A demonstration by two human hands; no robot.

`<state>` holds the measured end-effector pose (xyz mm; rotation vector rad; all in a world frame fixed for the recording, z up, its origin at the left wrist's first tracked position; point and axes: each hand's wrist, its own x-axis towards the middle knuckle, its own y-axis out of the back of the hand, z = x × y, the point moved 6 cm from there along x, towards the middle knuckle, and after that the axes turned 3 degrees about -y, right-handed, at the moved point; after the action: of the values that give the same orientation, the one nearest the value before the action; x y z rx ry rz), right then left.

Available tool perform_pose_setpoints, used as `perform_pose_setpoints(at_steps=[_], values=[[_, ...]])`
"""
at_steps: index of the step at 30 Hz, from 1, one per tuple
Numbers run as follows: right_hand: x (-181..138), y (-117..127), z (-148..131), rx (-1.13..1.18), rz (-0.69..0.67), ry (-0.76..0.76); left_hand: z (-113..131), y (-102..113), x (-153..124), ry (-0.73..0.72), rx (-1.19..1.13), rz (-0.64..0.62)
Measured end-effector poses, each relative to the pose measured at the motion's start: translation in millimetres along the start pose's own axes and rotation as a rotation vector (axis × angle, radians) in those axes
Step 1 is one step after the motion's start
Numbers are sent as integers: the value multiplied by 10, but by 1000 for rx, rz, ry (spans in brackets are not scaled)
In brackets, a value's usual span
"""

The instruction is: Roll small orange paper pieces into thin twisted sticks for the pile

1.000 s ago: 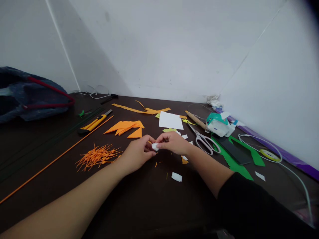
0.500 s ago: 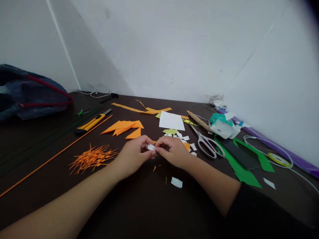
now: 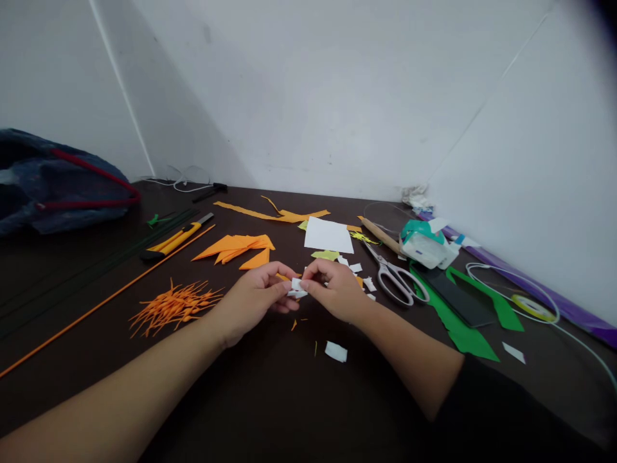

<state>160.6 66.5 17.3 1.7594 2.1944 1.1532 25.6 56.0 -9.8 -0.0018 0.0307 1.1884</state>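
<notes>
Both hands meet above the middle of the dark table, pinching a small white piece of paper (image 3: 297, 287) between them. My left hand (image 3: 255, 292) grips it from the left with thumb and fingertips. From the right, my right hand (image 3: 335, 290) pinches its edge; the curled fingers partly hide the paper. Small white and yellow scraps (image 3: 355, 267) lie just behind the right hand. Below the hands rests another white paper piece (image 3: 336, 352). To the left of my left hand is a pile of thin orange twisted strips (image 3: 176, 308).
Scissors (image 3: 398, 280) lie right of the scraps, near a black phone (image 3: 456, 296) and green paper (image 3: 465, 334). Behind are a white square sheet (image 3: 328, 235) and folded orange pieces (image 3: 234, 247). A yellow utility knife (image 3: 176, 239) and an orange stick (image 3: 116, 292) are at left.
The white paper has turned between my fingers and now shows a folded or doubled shape. My hands stay together in nearly the same place. The view has shifted slightly.
</notes>
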Motion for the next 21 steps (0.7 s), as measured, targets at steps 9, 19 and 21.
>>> perform_pose_setpoints(at_steps=[9,19,21], values=[[-2,-27,-7,-73,24,89,12,-34,34,-63,-2,21],[47,-17,133,67,-9,-121,139,-17,78,-297,648,134],[49,-29,171,129,-31,-178,193,-14,55,-359,689,161]])
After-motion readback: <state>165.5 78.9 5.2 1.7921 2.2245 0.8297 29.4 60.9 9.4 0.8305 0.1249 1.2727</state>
